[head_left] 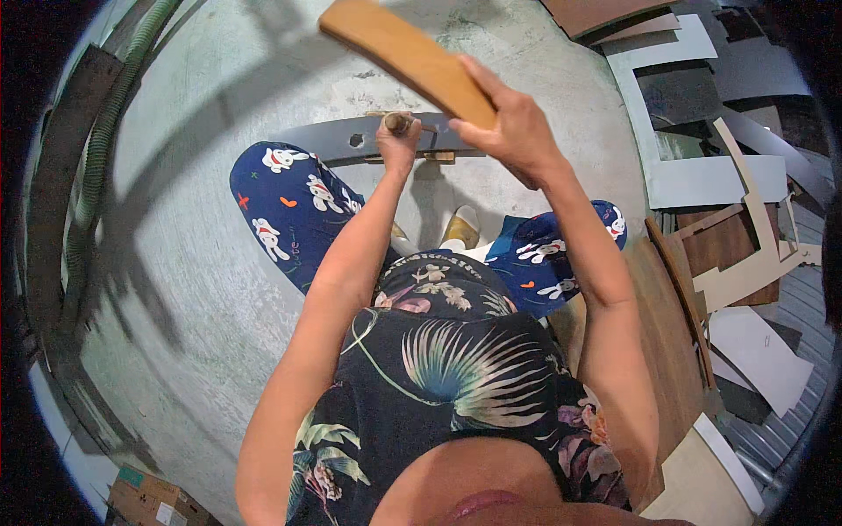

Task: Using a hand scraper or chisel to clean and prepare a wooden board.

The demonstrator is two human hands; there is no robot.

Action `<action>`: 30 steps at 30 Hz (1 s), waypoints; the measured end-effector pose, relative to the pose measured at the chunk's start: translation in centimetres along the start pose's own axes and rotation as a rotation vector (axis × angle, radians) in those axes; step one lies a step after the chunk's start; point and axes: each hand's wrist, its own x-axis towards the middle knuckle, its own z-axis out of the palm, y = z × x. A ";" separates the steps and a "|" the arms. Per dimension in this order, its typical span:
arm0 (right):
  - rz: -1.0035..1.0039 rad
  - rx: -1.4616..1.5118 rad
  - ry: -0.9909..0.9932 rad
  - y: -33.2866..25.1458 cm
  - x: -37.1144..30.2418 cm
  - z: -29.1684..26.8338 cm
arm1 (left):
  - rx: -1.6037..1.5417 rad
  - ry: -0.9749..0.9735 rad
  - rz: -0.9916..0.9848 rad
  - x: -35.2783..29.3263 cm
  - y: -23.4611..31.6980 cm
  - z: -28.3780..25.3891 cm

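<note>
The right hand grips a flat wooden block raised above the floor. The left hand closes around a wooden-handled tool set on the grey strip lying on the concrete floor.

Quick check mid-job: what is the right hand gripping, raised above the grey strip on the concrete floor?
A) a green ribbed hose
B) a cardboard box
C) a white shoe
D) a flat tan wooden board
D: the right hand is closed round one end of the flat tan wooden board, while the left hand holds a small wooden peg-like piece on the long grey strip.
</note>
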 end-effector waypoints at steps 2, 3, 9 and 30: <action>-0.028 0.020 0.055 0.3 -0.3 -0.9 | 0.093 -0.017 -0.081 0.1 0.4 -0.4; 0.046 0.079 0.032 0.1 -0.5 -1.4 | 0.100 -0.016 -0.051 0.3 0.2 -0.6; 0.032 0.088 0.016 -1.1 -0.6 -2.1 | 0.057 -0.028 -0.102 0.9 -0.2 -0.9; -0.090 0.103 -0.044 2.6 -2.3 4.8 | 0.641 -0.038 0.500 1.0 1.1 -1.1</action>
